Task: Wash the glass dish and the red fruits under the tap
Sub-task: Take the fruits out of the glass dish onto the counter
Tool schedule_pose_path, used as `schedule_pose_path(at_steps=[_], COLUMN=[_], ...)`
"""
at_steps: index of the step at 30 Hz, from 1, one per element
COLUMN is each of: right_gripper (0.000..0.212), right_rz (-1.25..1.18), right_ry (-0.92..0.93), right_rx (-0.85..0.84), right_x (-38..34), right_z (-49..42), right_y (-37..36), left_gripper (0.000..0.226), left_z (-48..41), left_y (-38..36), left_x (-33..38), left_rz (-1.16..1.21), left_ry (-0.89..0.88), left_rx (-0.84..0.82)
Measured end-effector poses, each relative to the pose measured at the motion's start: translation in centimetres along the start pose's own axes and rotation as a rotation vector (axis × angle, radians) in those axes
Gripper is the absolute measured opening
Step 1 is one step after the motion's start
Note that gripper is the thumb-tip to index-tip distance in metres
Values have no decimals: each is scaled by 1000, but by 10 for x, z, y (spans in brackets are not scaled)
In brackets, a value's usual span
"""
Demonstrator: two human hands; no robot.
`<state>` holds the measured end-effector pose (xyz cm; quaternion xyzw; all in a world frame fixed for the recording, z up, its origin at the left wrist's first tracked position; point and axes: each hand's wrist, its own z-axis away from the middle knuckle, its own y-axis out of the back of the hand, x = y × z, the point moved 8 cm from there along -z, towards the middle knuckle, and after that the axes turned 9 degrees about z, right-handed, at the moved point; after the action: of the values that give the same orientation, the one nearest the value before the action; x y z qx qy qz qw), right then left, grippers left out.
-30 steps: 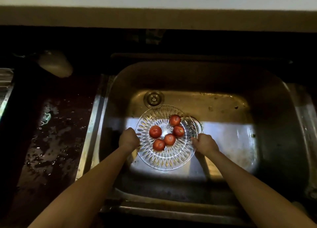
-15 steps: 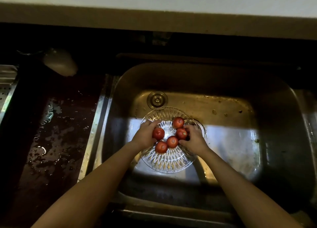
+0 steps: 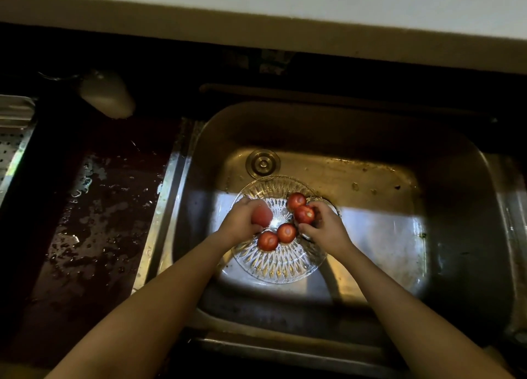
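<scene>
Off the rim they held a second ago, both hands have moved onto the fruits. One red fruit [image 3: 261, 215], blurred, sits in the curled fingers of the left hand [image 3: 238, 226] at 9 o'clock of the glass dish [image 3: 273, 276]. The right hand [image 3: 326, 231] pinches a second fruit [image 3: 304, 214] at 2 o'clock. Three other fruits [image 3: 286, 232] lie loose on the dish, which rests on the floor of the sink [image 3: 456, 207]. The drain [image 3: 262, 163] is at the dish's 12 o'clock, the wet worktop [image 3: 85, 236] at 9 o'clock.

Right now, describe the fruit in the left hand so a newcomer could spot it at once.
In the steel sink, a cut-glass dish sits in the lit patch. The left hand grips one red fruit over the dish's left side. It alone looks blurred and stands apart; the other four cluster to its right, one gripped by the right hand.
</scene>
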<state>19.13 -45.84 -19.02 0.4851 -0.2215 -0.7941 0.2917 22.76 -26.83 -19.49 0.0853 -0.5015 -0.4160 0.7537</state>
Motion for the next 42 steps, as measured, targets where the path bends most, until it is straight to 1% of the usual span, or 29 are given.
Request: schedule_pose_path(at_steps=[3, 6, 9, 14, 18, 21, 24, 30, 34, 42], right_gripper=[48, 49, 48, 49, 48, 47, 47, 51, 52, 52], right_rz=[-4, 37, 70, 33, 31, 106, 194, 395, 454, 488], right_ry=[71, 150, 229, 401, 525, 609, 644, 667, 678, 687], right_rx=[13, 23, 30, 33, 11, -5, -31, 0, 2, -11], right_x=[-25, -57, -94, -173, -233, -271, -294, -304, -301, -307], right_z=[5, 11, 16, 24, 27, 25, 21, 21, 23, 26], right_y=[14, 26, 33, 31, 13, -10, -40, -84, -93, -98], left_gripper=[64, 65, 61, 58, 56, 57, 56, 58, 59, 58], left_z=[11, 29, 54, 102, 140, 162, 178, 191, 193, 194], left_y=[17, 42, 75, 138, 182, 202, 212, 206, 200, 198], left_x=[9, 24, 40, 50, 33, 3, -25, -57, -64, -66], left_rz=[30, 113, 187, 252, 279, 323, 317, 294, 301, 297], left_ry=[6, -11, -54, -90, -74, -1, 60, 167, 170, 163], left_rx=[46, 98, 215, 432, 588, 667, 737, 759, 750, 733])
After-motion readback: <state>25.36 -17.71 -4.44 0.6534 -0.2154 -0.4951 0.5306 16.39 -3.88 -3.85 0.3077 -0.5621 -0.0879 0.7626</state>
